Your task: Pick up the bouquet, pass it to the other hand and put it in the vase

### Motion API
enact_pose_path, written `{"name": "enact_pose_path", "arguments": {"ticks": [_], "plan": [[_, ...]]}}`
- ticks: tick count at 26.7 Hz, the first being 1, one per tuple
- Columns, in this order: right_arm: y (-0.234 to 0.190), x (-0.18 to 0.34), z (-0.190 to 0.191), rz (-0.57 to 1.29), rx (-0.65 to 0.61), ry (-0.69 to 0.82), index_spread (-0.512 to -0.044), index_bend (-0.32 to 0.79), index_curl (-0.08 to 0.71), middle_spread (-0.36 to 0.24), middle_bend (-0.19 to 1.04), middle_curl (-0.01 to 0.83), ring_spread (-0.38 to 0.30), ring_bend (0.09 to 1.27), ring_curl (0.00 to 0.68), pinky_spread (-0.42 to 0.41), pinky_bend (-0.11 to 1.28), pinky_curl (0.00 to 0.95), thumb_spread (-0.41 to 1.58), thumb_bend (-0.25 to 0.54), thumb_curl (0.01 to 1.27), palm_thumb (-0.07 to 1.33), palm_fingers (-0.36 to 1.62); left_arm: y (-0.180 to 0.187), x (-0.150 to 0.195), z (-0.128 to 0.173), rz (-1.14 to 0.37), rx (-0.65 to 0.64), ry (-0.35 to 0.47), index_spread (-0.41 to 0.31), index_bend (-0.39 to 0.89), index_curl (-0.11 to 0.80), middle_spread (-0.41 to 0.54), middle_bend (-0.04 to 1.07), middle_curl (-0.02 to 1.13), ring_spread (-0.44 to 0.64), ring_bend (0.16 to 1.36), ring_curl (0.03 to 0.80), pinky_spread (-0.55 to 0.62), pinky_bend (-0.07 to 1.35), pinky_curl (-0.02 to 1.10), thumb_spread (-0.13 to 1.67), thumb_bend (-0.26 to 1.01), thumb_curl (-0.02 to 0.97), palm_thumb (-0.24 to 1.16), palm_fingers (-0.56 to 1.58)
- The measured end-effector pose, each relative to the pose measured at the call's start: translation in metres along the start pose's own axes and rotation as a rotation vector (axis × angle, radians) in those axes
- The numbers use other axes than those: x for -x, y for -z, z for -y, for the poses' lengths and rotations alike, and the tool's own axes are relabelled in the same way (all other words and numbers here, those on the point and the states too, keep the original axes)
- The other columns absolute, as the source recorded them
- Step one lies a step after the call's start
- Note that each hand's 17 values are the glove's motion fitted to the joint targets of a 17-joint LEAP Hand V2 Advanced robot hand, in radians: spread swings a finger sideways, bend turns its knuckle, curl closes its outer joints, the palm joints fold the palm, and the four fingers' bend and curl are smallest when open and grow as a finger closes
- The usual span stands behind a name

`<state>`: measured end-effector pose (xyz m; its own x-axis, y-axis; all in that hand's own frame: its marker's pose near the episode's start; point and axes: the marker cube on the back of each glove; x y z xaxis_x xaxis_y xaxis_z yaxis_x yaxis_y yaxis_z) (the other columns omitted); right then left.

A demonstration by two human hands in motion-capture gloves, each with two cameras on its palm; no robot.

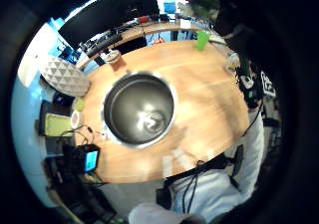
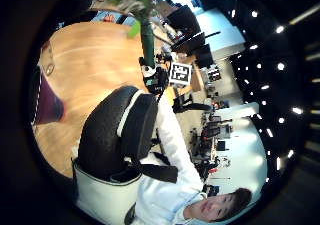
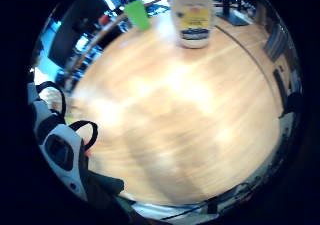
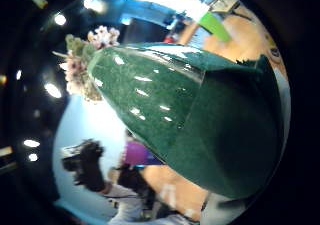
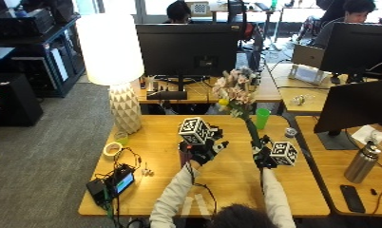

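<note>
In an office of desks and monitors, a wooden table (image 5: pixel 286 190) carries the scene. The bouquet (image 5: pixel 236 95), pale blossoms above a green wrapped stem, stands upright in the air, the right hand (image 5: pixel 265 156) curled round its lower end. The vase (image 5: pixel 185 153), dark and round-mouthed, stands directly beneath the left hand (image 5: pixel 206 147), whose fingers are spread and hold nothing. Beyond the bouquet stands a green cup (image 5: pixel 262 118).

I see the bouquet (image 5: pixel 236 95) upright in my right hand (image 5: pixel 265 156), right of my left hand (image 5: pixel 202 148), which hovers over the vase (image 1: pixel 139 109) on the table (image 5: pixel 229 178).
</note>
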<state>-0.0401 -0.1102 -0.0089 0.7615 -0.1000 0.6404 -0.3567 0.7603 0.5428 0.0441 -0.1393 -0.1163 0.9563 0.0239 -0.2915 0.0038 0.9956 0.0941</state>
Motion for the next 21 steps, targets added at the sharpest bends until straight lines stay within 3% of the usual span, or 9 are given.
{"name": "enact_pose_path", "arguments": {"ticks": [5, 9, 13, 15, 16, 17, 18, 19, 21], "plan": [[-0.016, -0.002, 0.008, 0.178, -0.075, -0.132, -0.194, 0.54, 0.441, -0.150, 0.83, 0.585, -0.179, 0.97, 0.539, -0.221, 0.70, 0.464, 1.02, 0.099, 0.35, 0.93, 1.48, 0.003, -0.044, 0.035, -0.337, -0.056, 0.006, -0.031, 0.15, 0.357, 0.095, 0.16, 0.25, 0.14, 0.51, 0.304, 0.15, 0.35, 0.35, 1.10, 0.02, 0.260, 0.22, 0.46], [-0.040, 0.017, -0.019, 0.373, -0.041, -0.154, -0.187, 0.55, 0.469, -0.152, 0.85, 0.598, -0.180, 1.00, 0.554, -0.229, 0.73, 0.483, 0.99, 0.089, 0.39, 0.97, 1.44, -0.008, -0.076, 0.058, -0.591, -0.081, -0.032, 0.008, 0.09, 0.333, 0.111, 0.17, 0.27, 0.13, 0.54, 0.320, 0.13, 0.38, 0.36, 1.08, 0.03, 0.279, 0.29, 0.40], [-0.064, 0.029, -0.053, 0.470, -0.022, -0.100, -0.183, 0.56, 0.491, -0.149, 0.87, 0.608, -0.179, 1.02, 0.561, -0.234, 0.75, 0.497, 0.96, 0.071, 0.41, 0.98, 1.42, -0.024, -0.095, 0.063, -0.775, -0.142, -0.080, 0.025, 0.08, 0.306, 0.105, 0.18, 0.28, 0.11, 0.58, 0.328, 0.11, 0.41, 0.37, 1.03, 0.00, 0.291, 0.31, 0.40], [-0.072, 0.031, -0.070, 0.471, -0.012, -0.094, -0.182, 0.56, 0.499, -0.148, 0.88, 0.612, -0.179, 1.03, 0.565, -0.235, 0.76, 0.503, 0.95, 0.062, 0.42, 0.99, 1.41, -0.028, -0.098, 0.059, -0.863, -0.205, -0.070, -0.010, 0.08, 0.292, 0.016, 0.24, 0.29, 0.00, 0.61, 0.327, -0.01, 0.48, 0.37, 1.01, -0.01, 0.300, 0.33, 0.71], [-0.076, 0.031, -0.077, 0.466, -0.005, -0.082, -0.179, 0.56, 0.503, -0.147, 0.88, 0.613, -0.179, 1.03, 0.566, -0.235, 0.77, 0.506, 0.94, 0.059, 0.43, 1.00, 1.41, -0.029, -0.099, 0.056, -0.886, -0.239, -0.057, -0.064, 0.12, 0.297, -0.073, 0.33, 0.32, -0.11, 0.62, 0.311, -0.13, 0.51, 0.36, 1.00, 0.01, 0.310, 0.37, 1.04], [-0.079, 0.030, -0.082, 0.461, 0.005, -0.062, -0.181, 0.56, 0.507, -0.147, 0.89, 0.615, -0.179, 1.03, 0.567, -0.236, 0.77, 0.507, 0.94, 0.052, 0.43, 1.00, 1.41, -0.028, -0.098, 0.053, -0.889, -0.275, -0.042, -0.045, 0.06, 0.268, -0.056, 0.22, 0.27, -0.08, 0.59, 0.272, -0.11, 0.49, 0.32, 0.99, -0.01, 0.307, 0.35, 0.87], [-0.081, 0.030, -0.087, 0.462, 0.022, -0.039, -0.177, 0.56, 0.511, -0.146, 0.89, 0.616, -0.178, 1.03, 0.568, -0.236, 0.77, 0.510, 0.94, 0.049, 0.44, 1.00, 1.41, -0.027, -0.097, 0.050, -0.878, -0.308, -0.027, -0.111, 0.15, 0.299, -0.141, 0.39, 0.36, -0.18, 0.61, 0.310, -0.21, 0.51, 0.35, 0.99, 0.03, 0.322, 0.43, 1.25], [-0.083, 0.032, -0.091, 0.470, 0.050, -0.024, -0.176, 0.56, 0.515, -0.146, 0.89, 0.618, -0.178, 1.04, 0.569, -0.237, 0.77, 0.512, 0.93, 0.041, 0.45, 1.00, 1.40, -0.025, -0.094, 0.047, -0.860, -0.337, -0.015, -0.153, 0.20, 0.314, -0.182, 0.50, 0.39, -0.22, 0.63, 0.321, -0.25, 0.51, 0.36, 0.98, 0.06, 0.348, 0.51, 1.49], [-0.083, 0.040, -0.099, 0.489, 0.131, -0.029, -0.176, 0.55, 0.518, -0.145, 0.90, 0.620, -0.180, 1.04, 0.570, -0.240, 0.78, 0.513, 0.93, 0.017, 0.45, 0.98, 1.39, -0.020, -0.092, 0.043, -0.830, -0.368, -0.020, -0.198, 0.25, 0.347, -0.224, 0.58, 0.43, -0.27, 0.70, 0.364, -0.30, 0.51, 0.38, 0.88, 0.09, 0.400, 0.61, 1.55]]}}
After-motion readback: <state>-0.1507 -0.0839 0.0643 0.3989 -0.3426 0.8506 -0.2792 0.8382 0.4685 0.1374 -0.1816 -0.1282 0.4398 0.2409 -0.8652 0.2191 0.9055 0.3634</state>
